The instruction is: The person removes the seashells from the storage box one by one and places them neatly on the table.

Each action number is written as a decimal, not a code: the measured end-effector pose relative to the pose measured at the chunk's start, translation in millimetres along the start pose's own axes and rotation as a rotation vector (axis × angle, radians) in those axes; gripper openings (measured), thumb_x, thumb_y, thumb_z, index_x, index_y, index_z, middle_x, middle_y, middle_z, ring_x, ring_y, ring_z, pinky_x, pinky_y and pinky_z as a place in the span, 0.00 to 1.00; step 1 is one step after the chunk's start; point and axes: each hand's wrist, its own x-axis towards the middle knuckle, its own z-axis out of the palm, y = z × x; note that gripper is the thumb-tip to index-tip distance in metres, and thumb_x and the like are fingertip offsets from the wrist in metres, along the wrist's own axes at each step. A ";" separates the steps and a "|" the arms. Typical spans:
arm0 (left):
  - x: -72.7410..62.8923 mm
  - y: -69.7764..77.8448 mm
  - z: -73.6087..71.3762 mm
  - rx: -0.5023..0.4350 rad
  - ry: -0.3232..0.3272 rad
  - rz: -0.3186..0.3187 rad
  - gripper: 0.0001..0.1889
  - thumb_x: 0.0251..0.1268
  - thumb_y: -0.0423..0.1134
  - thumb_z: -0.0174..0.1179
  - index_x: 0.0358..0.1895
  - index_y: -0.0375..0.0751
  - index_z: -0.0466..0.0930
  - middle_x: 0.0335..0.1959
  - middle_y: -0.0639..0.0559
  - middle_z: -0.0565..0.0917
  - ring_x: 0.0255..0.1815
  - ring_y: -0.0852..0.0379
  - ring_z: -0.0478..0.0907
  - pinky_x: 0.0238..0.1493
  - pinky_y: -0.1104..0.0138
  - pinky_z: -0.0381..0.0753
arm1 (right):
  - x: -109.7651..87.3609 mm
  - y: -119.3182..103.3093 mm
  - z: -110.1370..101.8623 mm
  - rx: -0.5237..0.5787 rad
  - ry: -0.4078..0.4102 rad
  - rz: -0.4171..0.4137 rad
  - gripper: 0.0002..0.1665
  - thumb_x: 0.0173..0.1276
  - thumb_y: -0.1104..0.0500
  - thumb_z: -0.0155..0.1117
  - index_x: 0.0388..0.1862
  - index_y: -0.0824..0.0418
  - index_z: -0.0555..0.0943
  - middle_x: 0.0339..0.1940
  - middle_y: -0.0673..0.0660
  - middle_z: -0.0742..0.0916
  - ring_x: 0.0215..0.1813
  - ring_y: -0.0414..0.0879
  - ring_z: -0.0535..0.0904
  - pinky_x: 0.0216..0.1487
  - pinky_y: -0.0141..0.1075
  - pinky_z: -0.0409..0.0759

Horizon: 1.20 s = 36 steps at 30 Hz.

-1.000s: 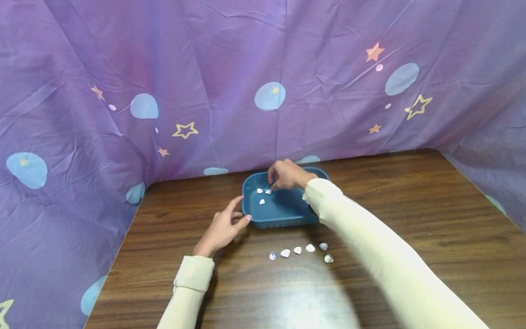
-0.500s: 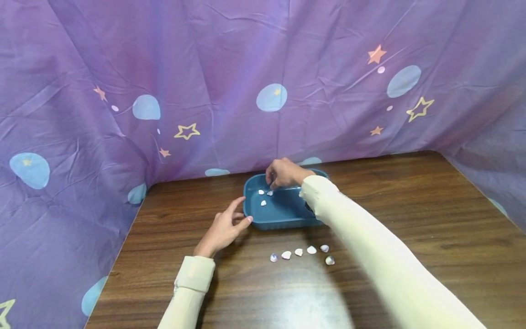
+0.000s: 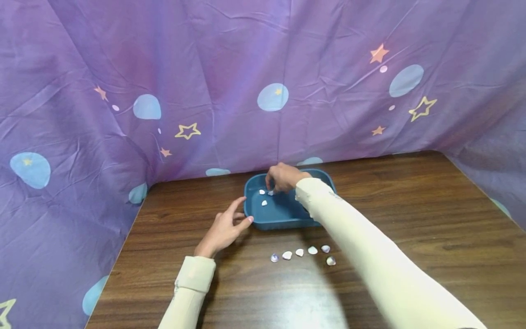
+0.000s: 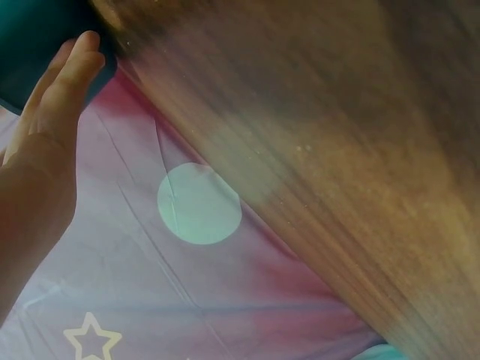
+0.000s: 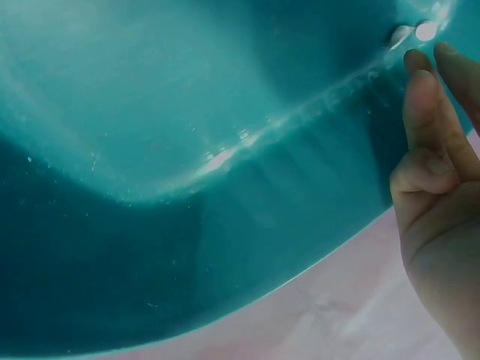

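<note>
In the head view, a blue plastic tray [image 3: 283, 224] stands near the back of the table. My left hand [image 3: 222, 230] touches its left end, fingers extended, with the thumb at the front corner; the left wrist view shows straight fingers against the tray wall. My right hand [image 3: 283, 177] reaches down inside the tray. Just beyond its fingertips in the right wrist view lie two small white seashells [image 5: 425, 31], with a gap between the fingertips. Two more visible seashells, an upper one [image 3: 261, 192] and a lower one [image 3: 264, 203], rest at the tray's left side.
On the wooden table [image 3: 172, 274], several seashells [image 3: 299, 252] lie in a row in front of the tray. Another shell [image 3: 330, 261] sits nearer, below the row's right end. A purple curtain [image 3: 230, 68] with stars hangs close behind the tray.
My right hand has dipped slightly lower in the tray, and its forearm has shifted a little left. The left hand keeps its place at the tray's end.
</note>
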 end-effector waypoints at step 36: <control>-0.2 -2.3 -0.2 0.001 -0.012 0.010 0.35 0.70 0.49 0.62 0.77 0.51 0.61 0.54 0.40 0.88 0.54 0.45 0.87 0.62 0.48 0.81 | 12.6 -5.3 11.7 -0.230 -0.030 -0.024 0.13 0.58 0.63 0.76 0.41 0.49 0.90 0.42 0.54 0.90 0.35 0.45 0.85 0.31 0.32 0.84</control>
